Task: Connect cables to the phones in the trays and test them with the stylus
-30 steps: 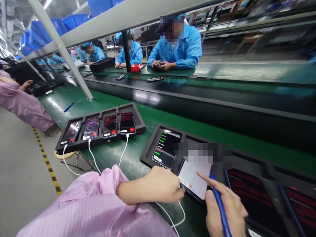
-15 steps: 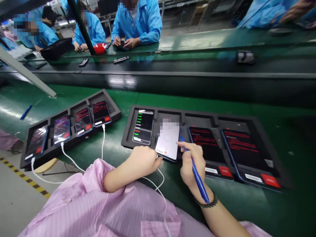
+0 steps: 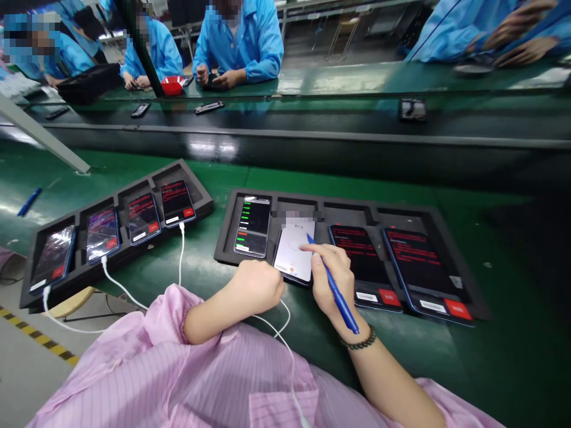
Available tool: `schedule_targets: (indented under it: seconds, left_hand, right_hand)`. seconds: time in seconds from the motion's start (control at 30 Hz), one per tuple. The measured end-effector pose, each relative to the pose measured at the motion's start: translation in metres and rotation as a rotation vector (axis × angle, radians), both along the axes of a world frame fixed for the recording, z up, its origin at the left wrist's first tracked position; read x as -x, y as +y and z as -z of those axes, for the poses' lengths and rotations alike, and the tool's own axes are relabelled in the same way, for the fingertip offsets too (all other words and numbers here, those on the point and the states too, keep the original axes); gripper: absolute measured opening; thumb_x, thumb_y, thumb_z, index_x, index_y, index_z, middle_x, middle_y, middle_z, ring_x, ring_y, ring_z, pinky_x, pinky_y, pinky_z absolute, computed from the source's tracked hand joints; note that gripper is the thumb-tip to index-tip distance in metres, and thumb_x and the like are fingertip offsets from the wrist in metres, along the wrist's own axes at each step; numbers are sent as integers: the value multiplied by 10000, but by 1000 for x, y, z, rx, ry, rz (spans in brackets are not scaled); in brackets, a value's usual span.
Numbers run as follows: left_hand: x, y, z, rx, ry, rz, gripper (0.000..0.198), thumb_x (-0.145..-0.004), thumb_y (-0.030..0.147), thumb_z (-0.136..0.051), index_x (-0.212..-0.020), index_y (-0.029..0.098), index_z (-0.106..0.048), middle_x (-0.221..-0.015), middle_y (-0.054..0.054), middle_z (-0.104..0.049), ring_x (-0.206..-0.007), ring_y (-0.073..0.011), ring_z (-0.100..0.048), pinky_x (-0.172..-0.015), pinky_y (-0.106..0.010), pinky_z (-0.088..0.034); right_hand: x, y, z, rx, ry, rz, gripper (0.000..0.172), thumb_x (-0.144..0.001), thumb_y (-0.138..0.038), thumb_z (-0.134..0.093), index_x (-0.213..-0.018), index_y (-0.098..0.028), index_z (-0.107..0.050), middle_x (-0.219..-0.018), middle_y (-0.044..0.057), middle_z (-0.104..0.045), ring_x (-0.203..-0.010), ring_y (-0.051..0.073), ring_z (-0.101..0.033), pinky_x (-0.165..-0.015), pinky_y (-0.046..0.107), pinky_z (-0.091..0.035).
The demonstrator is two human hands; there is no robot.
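My right hand [image 3: 332, 276] grips a blue pen [image 3: 341, 303] and reaches its index finger over the white screen of a phone [image 3: 292, 255]. That phone rests slanted on the dark foam tray [image 3: 227, 238], its lower end over the front rim. My left hand [image 3: 261, 285] is closed at the phone's lower edge, where a white cable [image 3: 285, 324] runs up to the fingers; its plug is hidden. Left of it in the tray lies a phone with green text [image 3: 253, 229]. To the right are two phones with red text, a nearer one [image 3: 363, 255] and a farther one [image 3: 426, 261].
A second foam tray [image 3: 203, 199] at left holds several phones, some with white cables plugged in. A blue pen [image 3: 30, 202] lies at far left. Beyond a raised ledge [image 3: 312, 139], a dark strip carries phone parts [image 3: 413, 110]. Co-workers in blue [image 3: 243, 38] sit opposite.
My right index finger has moved from the phone's right edge onto its screen, where a number now shows. My left hand stays closed at the phone's lower edge. The whole view has shifted slightly.
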State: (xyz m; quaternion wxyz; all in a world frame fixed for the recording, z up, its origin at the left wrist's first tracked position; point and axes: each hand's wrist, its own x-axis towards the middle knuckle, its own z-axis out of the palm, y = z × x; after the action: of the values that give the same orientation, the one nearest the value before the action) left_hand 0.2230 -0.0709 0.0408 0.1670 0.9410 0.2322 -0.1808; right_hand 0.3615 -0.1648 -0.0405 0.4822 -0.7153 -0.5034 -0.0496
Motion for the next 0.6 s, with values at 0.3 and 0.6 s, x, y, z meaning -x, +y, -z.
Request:
schedule_targets:
  seconds: [0.3,0.6]
  left_hand:
    - [-2,0,2,-18,-11,-2,378,-944,227,-408,-917,84,-757,-854,-180,-738,-864,-312,-724,-752,-396,-551]
    - [0,-1,7,-7,-52,-25,337,-939,253,-444,-979,90,-736,-899,-189,-735,-889,-328,-722,-773,-408,-549]
  right_hand:
    - [3,-3,0,88,-61,93,336,-990,-352,-359,-1010,-229,-670,-970,61,-717,-971,247,-602,-896,437,-338]
    - [9,-4,-2,156,-289,-217,271,-913,-271,-477,-1097,-269,-677,-993,31,-744,-1103,281,-588,-941,481,-260]
